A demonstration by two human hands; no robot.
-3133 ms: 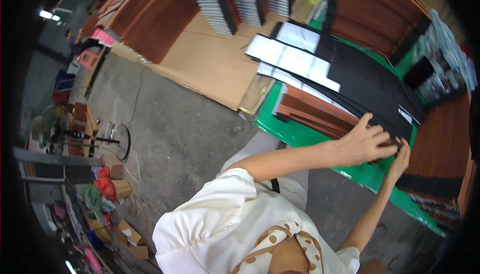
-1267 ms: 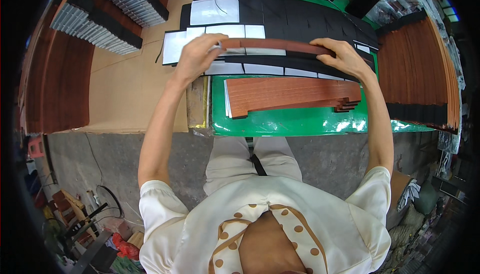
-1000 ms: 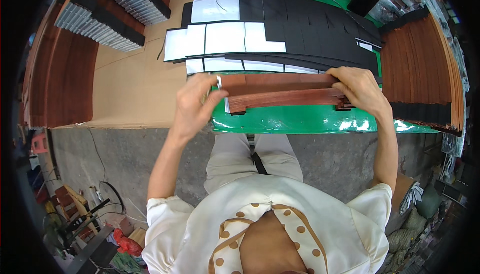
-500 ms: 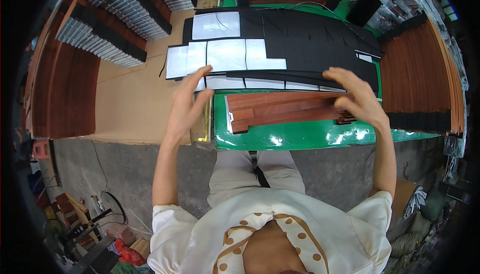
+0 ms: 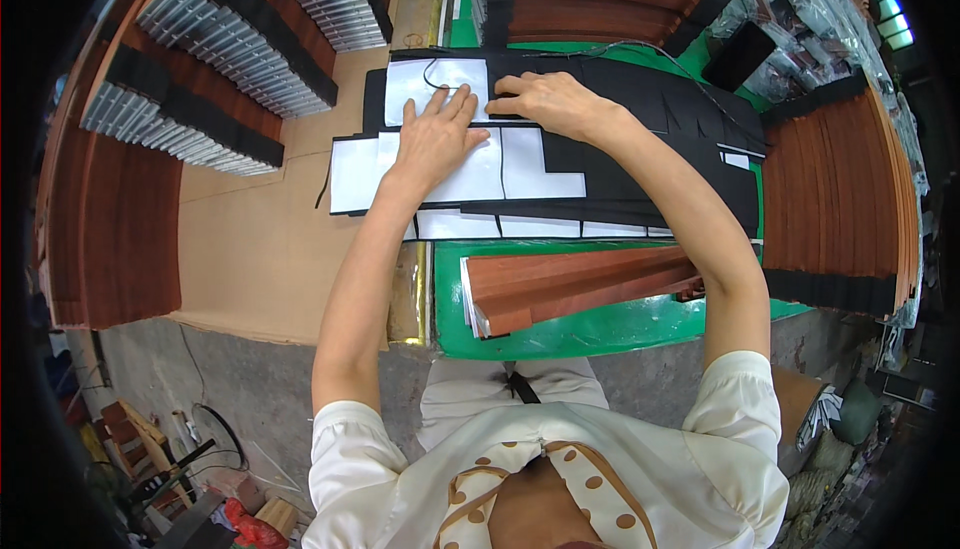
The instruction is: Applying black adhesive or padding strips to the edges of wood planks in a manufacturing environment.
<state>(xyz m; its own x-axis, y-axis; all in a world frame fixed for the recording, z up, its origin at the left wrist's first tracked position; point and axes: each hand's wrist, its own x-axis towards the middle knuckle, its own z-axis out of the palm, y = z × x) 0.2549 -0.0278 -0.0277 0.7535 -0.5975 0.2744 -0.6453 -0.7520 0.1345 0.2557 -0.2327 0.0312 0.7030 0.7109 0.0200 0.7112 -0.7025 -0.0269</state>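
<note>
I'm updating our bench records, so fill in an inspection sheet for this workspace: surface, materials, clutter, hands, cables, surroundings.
Surface: glossy green table covering; flat tan cardboard to its left.
Materials: flat black-and-white sheets; long reddish-brown wood-grain strips, stacked near the person.
Clutter: crumpled clear plastic wrapping, right rear.
Hands: left hand spread on the white part; right hand at the black part, grip unclear.
Cables: thin dark cord along the sheets' back edge.
Surroundings: grey concrete floor; red plastic bag, lower left.
</note>
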